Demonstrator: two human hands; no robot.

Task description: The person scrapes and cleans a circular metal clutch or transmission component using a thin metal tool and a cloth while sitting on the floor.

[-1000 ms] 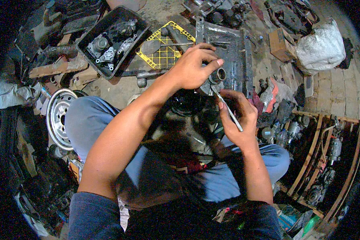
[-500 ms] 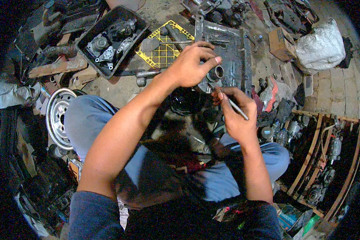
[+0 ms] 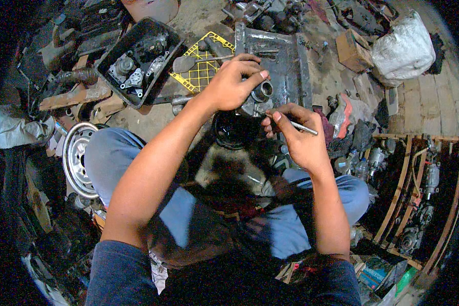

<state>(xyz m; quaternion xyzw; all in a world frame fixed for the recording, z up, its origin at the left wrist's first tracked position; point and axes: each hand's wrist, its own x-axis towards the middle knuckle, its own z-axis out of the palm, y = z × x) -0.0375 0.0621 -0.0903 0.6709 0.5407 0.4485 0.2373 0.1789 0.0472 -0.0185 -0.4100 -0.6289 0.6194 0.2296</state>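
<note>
My left hand point(image 3: 235, 84) is closed around a grey metal machine part, its thumb lying near the top. A short round hollow neck point(image 3: 263, 91) stands up from that part, and its lower body point(image 3: 251, 108) shows below my thumb. Just right of it, my right hand point(image 3: 300, 132) pinches a thin silver metal rod point(image 3: 305, 128) between thumb and fingers. The rod slants across the hand, its inner end close to the part's lower edge; whether they touch I cannot tell. Beneath the part is a round black glossy basin point(image 3: 234, 131).
A dark metal tray point(image 3: 290, 66) lies behind my hands, with a yellow plastic grid point(image 3: 195, 76) at its left. Farther left, a black bin point(image 3: 101, 66) holds metal parts. A wheel rim point(image 3: 71, 160) stands by my left knee; a cardboard box point(image 3: 353, 50) and white sack point(image 3: 404, 51) sit far right.
The rod in my right hand has swung to a flatter slant. The part has tipped a little, showing more of its neck and body. The whole view has shifted slightly.
</note>
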